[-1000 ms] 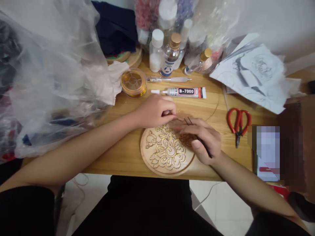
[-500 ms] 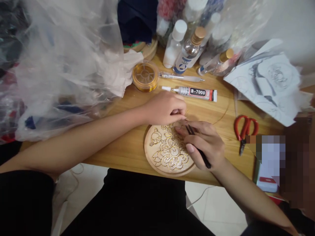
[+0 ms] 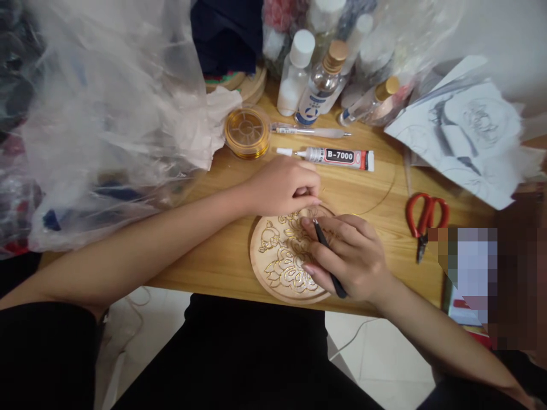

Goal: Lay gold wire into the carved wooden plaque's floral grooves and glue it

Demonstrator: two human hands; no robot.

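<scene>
Wooden disc (image 3: 257, 267): lying flat on the surface (image 3: 205, 262), close to its front edge, where a hard push could be sending it over.
Right hand (image 3: 356, 256): gripping black tweezers (image 3: 323, 242) above the disc's right half; a slip of the points could be scratching the wood.
Left hand (image 3: 284, 185): curling narrow at the disc's far rim, fingertips drawing together; whether they are pinching anything, one cannot tell.
Gold outlines (image 3: 282, 273): forming a flower on the disc, partly hiding under the right hand; dragging fingers could be lifting any loose line.
Thin wire (image 3: 388, 195): curving beyond the disc, to its right; snagging could be kinking it.
Glue tube (image 3: 342, 158): lying beyond the disc, well clear.
</scene>
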